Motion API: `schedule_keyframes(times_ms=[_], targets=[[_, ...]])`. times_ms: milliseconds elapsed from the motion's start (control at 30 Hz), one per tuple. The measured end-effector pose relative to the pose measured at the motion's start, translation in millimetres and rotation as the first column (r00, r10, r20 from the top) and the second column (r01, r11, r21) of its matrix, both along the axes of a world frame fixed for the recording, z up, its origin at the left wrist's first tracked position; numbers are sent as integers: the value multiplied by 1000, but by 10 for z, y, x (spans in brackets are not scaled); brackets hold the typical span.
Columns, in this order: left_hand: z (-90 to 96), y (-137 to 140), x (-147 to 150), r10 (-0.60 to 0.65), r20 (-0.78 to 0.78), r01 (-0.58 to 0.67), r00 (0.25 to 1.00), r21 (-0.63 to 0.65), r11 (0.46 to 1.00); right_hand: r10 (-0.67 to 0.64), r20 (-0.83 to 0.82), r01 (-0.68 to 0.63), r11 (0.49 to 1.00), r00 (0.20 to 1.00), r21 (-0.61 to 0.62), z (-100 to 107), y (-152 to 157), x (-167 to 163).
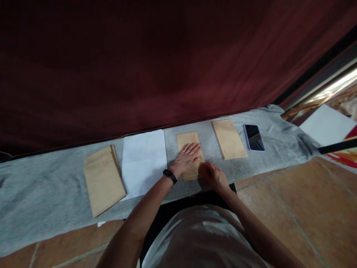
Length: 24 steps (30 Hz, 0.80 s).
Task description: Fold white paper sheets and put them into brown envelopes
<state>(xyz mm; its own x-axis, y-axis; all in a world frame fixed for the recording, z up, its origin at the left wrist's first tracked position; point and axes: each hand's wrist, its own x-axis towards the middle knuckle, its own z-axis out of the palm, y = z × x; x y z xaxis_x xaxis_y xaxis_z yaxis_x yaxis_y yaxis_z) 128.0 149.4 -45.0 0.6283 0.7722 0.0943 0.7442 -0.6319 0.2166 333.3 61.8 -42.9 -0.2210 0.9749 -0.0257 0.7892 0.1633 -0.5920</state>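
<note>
A brown paper envelope lies flat on the grey cloth in front of me. My left hand, with a black band on its wrist, rests on the envelope with its fingers stretched out flat. At the envelope's lower right edge is my right hand, its fingers curled together. What those fingers hold, if anything, is hidden in shadow. Left of the envelope lies a stack of white paper. To the right sits a pile of brown envelopes.
Further left, a thicker stack of brown envelopes overlaps the white paper's edge. A phone in a purple case lies at the right. The grey cloth covers a long narrow surface, with a dark red curtain behind and a tiled floor in front.
</note>
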Motion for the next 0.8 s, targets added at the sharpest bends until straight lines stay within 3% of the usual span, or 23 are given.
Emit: schedule_keyframes(times_ms=[267, 800], targets=[[68, -309, 10, -56, -82, 64, 995, 94, 994, 20, 0, -20, 998, 1000, 64, -28, -7, -3], [46, -857, -47, -81, -22, 82, 996, 28, 996, 9, 8, -10, 992, 1000, 122, -68, -5, -26]])
